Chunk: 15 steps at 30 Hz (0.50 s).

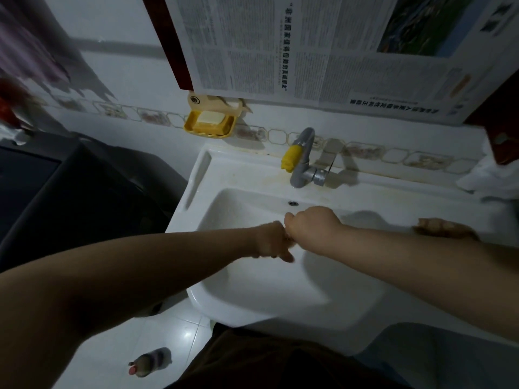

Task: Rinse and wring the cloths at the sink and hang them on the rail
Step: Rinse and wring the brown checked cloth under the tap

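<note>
Hands over the sink, fists together, no cloth plainly seen.
Left hand (271,240) and right hand (310,223) meet knuckle to knuckle above the sink (252,304) basin, fingers curled; whether they pinch anything I cannot tell. Brown cloth (443,228) lies on the sink's right edge, a white one (488,175) at the back right corner. Tap (302,161) shows no stream. Rail not in view. Judgement: wringing stage perhaps; hanging remains undone.
</note>
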### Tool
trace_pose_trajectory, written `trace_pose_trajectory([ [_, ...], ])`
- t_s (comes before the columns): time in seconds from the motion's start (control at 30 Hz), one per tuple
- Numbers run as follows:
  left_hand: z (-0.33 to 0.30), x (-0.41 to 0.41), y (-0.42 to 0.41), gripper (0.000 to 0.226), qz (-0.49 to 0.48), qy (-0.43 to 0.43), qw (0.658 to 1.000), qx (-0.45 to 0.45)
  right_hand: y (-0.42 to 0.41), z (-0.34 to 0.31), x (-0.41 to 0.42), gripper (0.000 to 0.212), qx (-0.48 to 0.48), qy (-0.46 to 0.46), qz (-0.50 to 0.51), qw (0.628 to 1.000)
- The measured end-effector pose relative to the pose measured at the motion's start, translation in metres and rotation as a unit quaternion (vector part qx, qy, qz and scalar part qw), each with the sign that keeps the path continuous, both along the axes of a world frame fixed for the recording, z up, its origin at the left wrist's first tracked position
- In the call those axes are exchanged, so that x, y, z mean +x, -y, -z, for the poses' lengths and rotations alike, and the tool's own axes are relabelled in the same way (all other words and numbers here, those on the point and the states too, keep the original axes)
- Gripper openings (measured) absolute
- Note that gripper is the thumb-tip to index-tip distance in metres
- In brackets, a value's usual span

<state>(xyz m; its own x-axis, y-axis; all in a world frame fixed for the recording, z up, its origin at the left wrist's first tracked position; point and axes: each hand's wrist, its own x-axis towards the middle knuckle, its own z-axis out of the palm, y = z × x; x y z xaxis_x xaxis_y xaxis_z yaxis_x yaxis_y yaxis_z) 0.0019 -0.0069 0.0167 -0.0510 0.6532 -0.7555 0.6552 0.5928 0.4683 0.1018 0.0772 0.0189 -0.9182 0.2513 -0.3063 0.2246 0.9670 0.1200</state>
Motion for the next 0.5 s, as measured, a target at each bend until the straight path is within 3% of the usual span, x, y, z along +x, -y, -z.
trace_pose_trajectory([
  [0.1, 0.003, -0.004, -0.006, 0.052, 0.122, -0.261, 0.953, 0.092, 0.006, 0.0, -0.008, 0.018, -0.16, 0.04, 0.202, 0.965],
  [0.17, -0.006, -0.012, -0.011, 0.051, 0.229, -0.322, 0.905, 0.155, 0.009, 0.0, -0.009, 0.021, -0.318, 0.013, 0.302, 0.898],
  [0.2, -0.014, -0.018, -0.015, 0.046, 0.284, -0.323, 0.883, 0.186, 0.013, -0.001, -0.008, 0.023, -0.396, -0.001, 0.355, 0.847],
  [0.27, -0.029, -0.027, -0.021, 0.035, 0.381, -0.303, 0.842, 0.232, 0.025, -0.006, -0.004, 0.025, -0.534, -0.031, 0.468, 0.704],
  [0.33, -0.044, -0.035, -0.027, 0.033, 0.462, -0.301, 0.79, 0.268, 0.034, -0.013, 0.001, 0.03, -0.639, -0.055, 0.522, 0.562],
  [0.37, -0.051, -0.038, -0.03, 0.035, 0.496, -0.31, 0.758, 0.289, 0.036, -0.017, 0.002, 0.032, -0.676, -0.061, 0.529, 0.51],
  [0.47, -0.07, -0.045, -0.038, 0.03, 0.534, -0.307, 0.673, 0.41, 0.039, -0.037, 0.0, 0.036, -0.742, -0.09, 0.525, 0.407],
  [0.5, -0.077, -0.048, -0.039, 0.027, 0.535, -0.287, 0.662, 0.44, 0.04, -0.045, -0.002, 0.04, -0.758, -0.095, 0.521, 0.381],
])
